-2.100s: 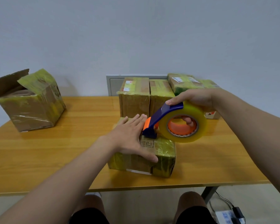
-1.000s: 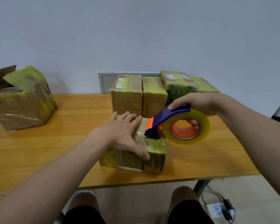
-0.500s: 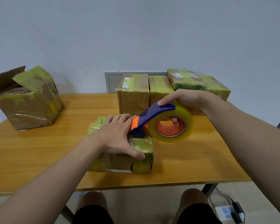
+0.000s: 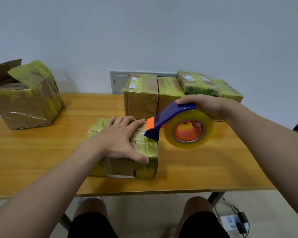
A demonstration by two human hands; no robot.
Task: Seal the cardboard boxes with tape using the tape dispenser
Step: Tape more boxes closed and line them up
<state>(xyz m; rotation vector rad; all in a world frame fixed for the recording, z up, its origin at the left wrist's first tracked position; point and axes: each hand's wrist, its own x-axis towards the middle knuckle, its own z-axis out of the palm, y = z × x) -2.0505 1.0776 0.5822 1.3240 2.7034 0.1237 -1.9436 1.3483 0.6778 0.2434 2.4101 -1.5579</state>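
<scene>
A wooden counter (image 4: 33,152) stands against a plain pale grey wall (image 4: 144,31), where a grey framed panel (image 4: 118,83) shows just above the counter's far edge. Below, a light floor (image 4: 144,203) carries a white power strip (image 4: 230,222) beside a dark metal leg (image 4: 213,197).

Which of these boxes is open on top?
The big box at the far left of the table; its flaps stand up, the others are closed.

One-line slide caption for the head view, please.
Left hand presses flat on a taped cardboard box while the right hand holds the tape dispenser at its top edge.
</scene>
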